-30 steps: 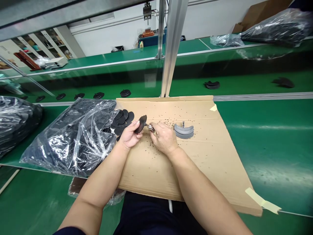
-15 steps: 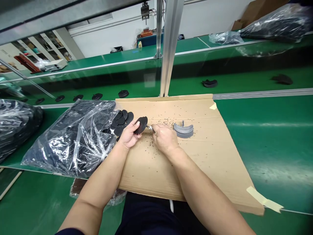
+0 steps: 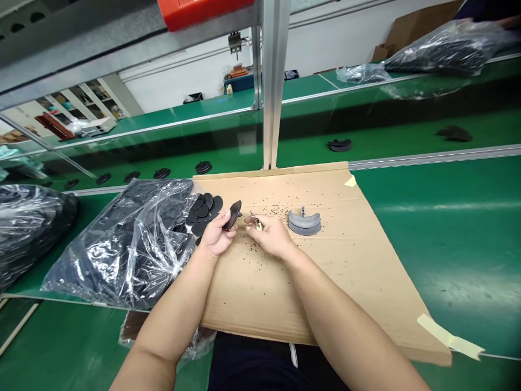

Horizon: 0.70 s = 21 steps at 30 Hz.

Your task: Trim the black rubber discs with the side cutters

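Note:
My left hand (image 3: 217, 234) pinches a thin black disc (image 3: 233, 215) between thumb and fingers, tilted nearly edge-on above the cardboard sheet (image 3: 345, 282). In my right hand (image 3: 271, 234) is a small pair of nippers (image 3: 255, 221), its metal tip a short gap to the right of the disc. Tiny black scraps (image 3: 277, 208) are scattered over the cardboard around both hands. A grey curved piece (image 3: 304, 223) with a small stem lies right of my right hand. More loose black discs (image 3: 203, 209) overlap at the mouth of a clear plastic bag (image 3: 122, 250).
Another filled bag (image 3: 32, 233) stands at far left. A metal post (image 3: 272, 87) rises behind the cardboard. Small stacks of black pieces (image 3: 203, 167) line the green conveyor beyond the rail. Tape (image 3: 450, 336) holds the cardboard's near right corner. Across the line lies a plastic bag (image 3: 448, 49).
The disc has turned from showing its face to nearly edge-on. The nippers have come away from its edge, and my right hand has loosened and rolled. The camera view has tilted slightly up.

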{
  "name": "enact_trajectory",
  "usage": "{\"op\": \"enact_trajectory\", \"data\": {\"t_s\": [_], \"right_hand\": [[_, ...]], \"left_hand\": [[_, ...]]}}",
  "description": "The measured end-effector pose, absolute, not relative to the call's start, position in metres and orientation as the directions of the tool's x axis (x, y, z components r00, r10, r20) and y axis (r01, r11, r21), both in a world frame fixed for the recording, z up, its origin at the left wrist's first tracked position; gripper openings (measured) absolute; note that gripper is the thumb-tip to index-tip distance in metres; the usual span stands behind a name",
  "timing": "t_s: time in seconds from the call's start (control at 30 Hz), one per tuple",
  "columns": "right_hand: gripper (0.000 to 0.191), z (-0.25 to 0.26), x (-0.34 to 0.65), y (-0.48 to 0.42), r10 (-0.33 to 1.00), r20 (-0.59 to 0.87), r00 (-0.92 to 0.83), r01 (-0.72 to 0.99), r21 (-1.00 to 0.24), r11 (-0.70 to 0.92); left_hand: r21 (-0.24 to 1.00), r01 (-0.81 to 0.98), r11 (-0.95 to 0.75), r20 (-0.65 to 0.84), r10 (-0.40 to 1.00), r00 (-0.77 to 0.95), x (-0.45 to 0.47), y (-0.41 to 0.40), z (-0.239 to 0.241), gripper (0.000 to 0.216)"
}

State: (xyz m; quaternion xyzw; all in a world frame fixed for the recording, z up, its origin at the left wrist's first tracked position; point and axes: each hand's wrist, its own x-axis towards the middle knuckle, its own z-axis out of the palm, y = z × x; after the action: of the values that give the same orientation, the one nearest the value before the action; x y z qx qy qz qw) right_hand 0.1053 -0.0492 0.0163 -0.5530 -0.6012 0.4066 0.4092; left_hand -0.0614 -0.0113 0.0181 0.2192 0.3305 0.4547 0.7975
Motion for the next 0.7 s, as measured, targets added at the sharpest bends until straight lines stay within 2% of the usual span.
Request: {"op": "enact_trajectory", "data": {"t_s": [0.1,0.17,0.23,0.4,0.57,0.7], "right_hand": [[0.034,0.017,0.106,-0.049,0.987,-0.122,-0.101,-0.01,-0.992,-0.123],[0.041,0.018,0.107,-0.048,0.967,-0.208,-0.147,-0.187,-0.954,-0.233],[0.045,0.02,0.107,-0.048,0.949,-0.267,-0.164,-0.29,-0.907,-0.306],[0.046,0.026,0.109,-0.047,0.936,-0.315,-0.156,-0.386,-0.853,-0.351],[0.044,0.025,0.109,-0.046,0.939,-0.314,-0.137,-0.379,-0.86,-0.343],[0.045,0.023,0.11,-0.045,0.965,-0.247,-0.09,-0.409,-0.874,-0.262]], "left_hand": [[0.625,-0.593,0.508,-0.326,0.86,0.393,-0.063,-0.011,0.018,0.02],[0.619,-0.598,0.509,-0.317,0.859,0.403,-0.065,-0.011,0.018,0.025],[0.619,-0.606,0.499,-0.305,0.864,0.4,-0.066,-0.012,0.018,0.03],[0.629,-0.627,0.46,-0.27,0.885,0.379,-0.066,-0.011,0.017,0.03],[0.669,-0.621,0.407,-0.242,0.91,0.336,-0.065,-0.01,0.015,0.034],[0.714,-0.592,0.373,-0.262,0.927,0.268,-0.064,-0.009,0.017,0.039]]}}
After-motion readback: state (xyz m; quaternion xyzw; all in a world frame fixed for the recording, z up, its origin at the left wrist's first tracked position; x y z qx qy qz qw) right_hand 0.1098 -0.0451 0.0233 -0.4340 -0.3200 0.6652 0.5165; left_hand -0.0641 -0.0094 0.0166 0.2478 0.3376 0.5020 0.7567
